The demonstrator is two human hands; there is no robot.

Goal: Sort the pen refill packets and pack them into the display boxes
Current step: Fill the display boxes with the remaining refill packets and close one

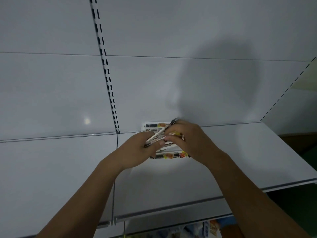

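Note:
Both hands meet over a white shelf (223,160) near its back wall. My left hand (137,152) grips the lower end of a long thin refill packet (163,131) that slants up to the right. My right hand (185,140) pinches the same bundle from the right, fingers curled over it. Under the hands lie more flat refill packets, one (169,155) at the front with yellow and red print, another (154,127) at the back showing a barcode. Whether these lie in a display box is hidden by the hands.
White shelf back panels (51,91) with a slotted upright (106,69) rise behind. A second shelf board (51,169) adjoins on the left. Printed packages (205,229) show on a lower level at the bottom edge. My head's shadow falls on the wall.

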